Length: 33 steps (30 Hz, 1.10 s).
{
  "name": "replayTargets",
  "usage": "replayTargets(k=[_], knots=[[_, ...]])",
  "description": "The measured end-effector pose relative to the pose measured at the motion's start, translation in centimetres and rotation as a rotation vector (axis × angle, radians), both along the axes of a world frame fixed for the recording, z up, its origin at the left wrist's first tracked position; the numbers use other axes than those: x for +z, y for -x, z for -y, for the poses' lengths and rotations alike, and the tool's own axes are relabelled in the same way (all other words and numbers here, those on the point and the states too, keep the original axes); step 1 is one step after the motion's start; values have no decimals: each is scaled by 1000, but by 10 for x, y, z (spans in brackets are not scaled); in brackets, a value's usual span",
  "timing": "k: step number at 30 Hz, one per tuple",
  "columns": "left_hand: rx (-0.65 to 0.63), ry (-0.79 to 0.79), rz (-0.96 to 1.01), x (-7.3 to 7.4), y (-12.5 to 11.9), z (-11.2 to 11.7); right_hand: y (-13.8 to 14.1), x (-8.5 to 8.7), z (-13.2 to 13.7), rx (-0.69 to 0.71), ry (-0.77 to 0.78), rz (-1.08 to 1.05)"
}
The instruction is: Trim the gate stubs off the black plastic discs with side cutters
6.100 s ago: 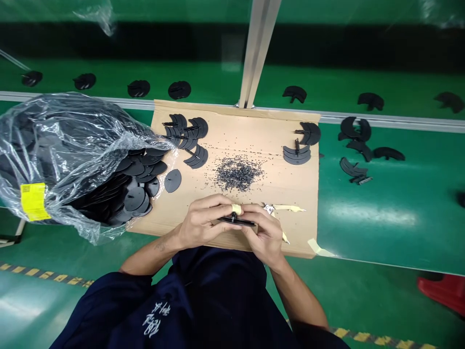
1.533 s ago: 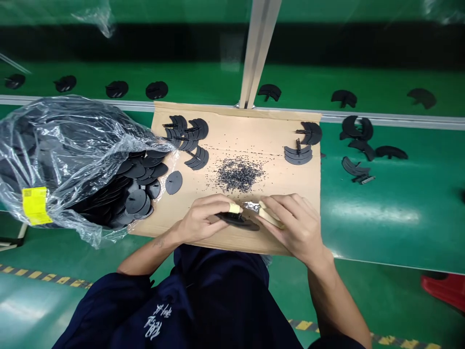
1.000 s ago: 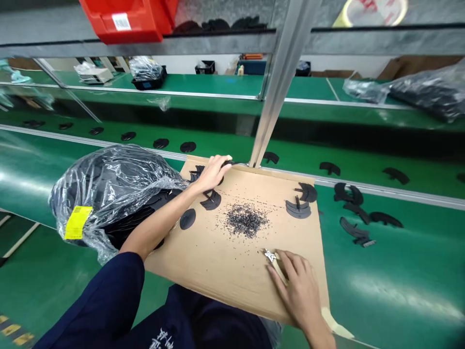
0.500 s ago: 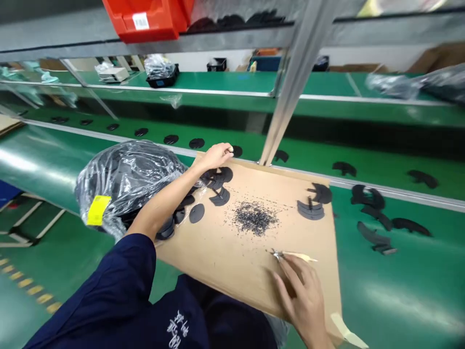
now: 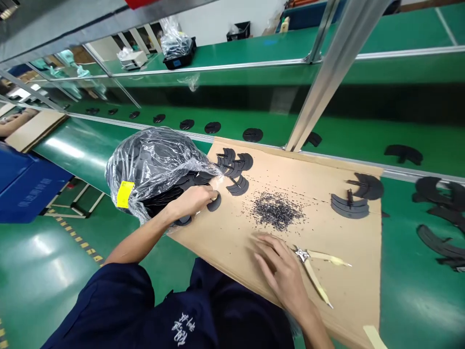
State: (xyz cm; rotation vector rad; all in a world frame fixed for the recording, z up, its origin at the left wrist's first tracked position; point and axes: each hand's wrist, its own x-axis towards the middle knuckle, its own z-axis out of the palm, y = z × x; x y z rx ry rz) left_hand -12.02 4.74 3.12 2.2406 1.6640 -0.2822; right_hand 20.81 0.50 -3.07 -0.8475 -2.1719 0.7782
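Two hands work over a sheet of brown cardboard point(image 5: 327, 286) laid on the green desk point(image 5: 417, 291). The left hand point(image 5: 192, 199) reaches to the mouth of a clear plastic bag point(image 5: 152, 162) stuffed with black discs, its fingers curled around one black round disc point(image 5: 215, 202) that lies flat on the cardboard just at the bag's opening; whether the disc is gripped or only touched cannot be told. The right hand point(image 5: 281, 271) rests flat and released on the cardboard, palm down, holding nothing. Just beside its fingers lie small cutting pliers point(image 5: 314, 266), jaws toward the hand and the two pale handles splayed apart, their long axis running away to the right and toward the near edge. A heap of dark trimmings point(image 5: 276, 212) sits beyond the right hand. Stacked black crescent pieces point(image 5: 234, 167) lie near the bag, and more crescents point(image 5: 350, 206) lie toward the right edge. Other black parts point(image 5: 212, 127) ride the conveyor belt behind.
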Motion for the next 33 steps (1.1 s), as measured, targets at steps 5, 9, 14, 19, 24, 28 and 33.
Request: replayTargets(k=[5,9,14,19,24,28,33], knots=[[25,-2,675,-3,-32,29,6,9,8,-30,-3,-46],[38,178,983,-12,-76,41,10,16,8,-51,3,-121],[100,281,1211,-28,-105,43,0,22,6,-151,197,-176],[162,172,1185,-35,-111,48,0,20,7,-170,325,-155],[142,117,1114,-29,-110,49,4,19,9,-160,350,-157],[251,-20,1100,-25,-95,43,1,21,8,-152,332,-154],[598,-295,1157,-31,-63,39,17,33,-25,28,146,59]])
